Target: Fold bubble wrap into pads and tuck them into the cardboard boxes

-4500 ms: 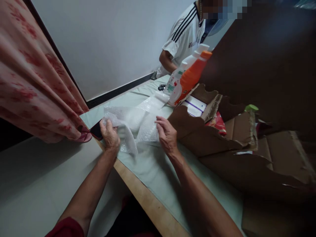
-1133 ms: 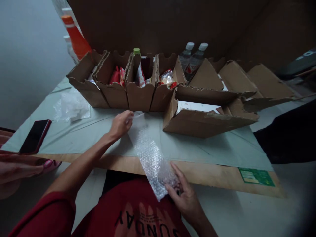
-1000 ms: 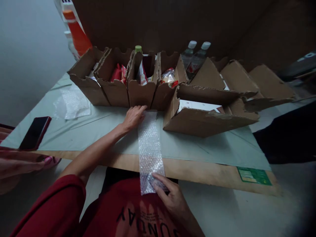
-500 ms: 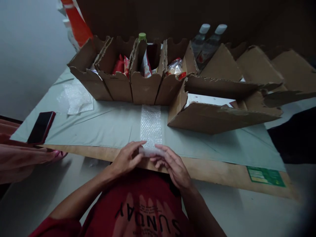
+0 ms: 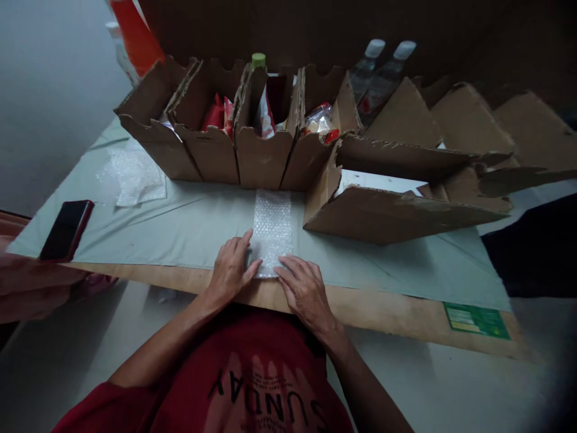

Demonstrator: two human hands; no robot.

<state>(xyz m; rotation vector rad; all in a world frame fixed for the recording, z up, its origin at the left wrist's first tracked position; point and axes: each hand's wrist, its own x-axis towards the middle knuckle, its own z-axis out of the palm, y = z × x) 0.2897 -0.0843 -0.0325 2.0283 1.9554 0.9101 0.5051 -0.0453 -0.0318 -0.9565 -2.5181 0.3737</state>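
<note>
A strip of clear bubble wrap (image 5: 273, 224) lies flat on the cloth-covered table, reaching from the cardboard bins to the table's front edge. My left hand (image 5: 231, 267) rests at its lower left side, with thumb and fingers apart. Over the lower right corner of the wrap lies my right hand (image 5: 304, 287), fingers stretched out and fingertips on or just above the plastic. Neither hand appears to grip anything.
Cardboard bins (image 5: 264, 159) with packets stand in a row behind the wrap. A larger cardboard bin (image 5: 396, 219) sits to the right. More bubble wrap (image 5: 135, 177) and a phone (image 5: 65, 231) lie on the left. Bottles (image 5: 376, 81) stand behind.
The near end of the bubble wrap, earlier curled up between both hands, now lies flat. My left hand has moved up along its side, and my right hand has turned palm down.
</note>
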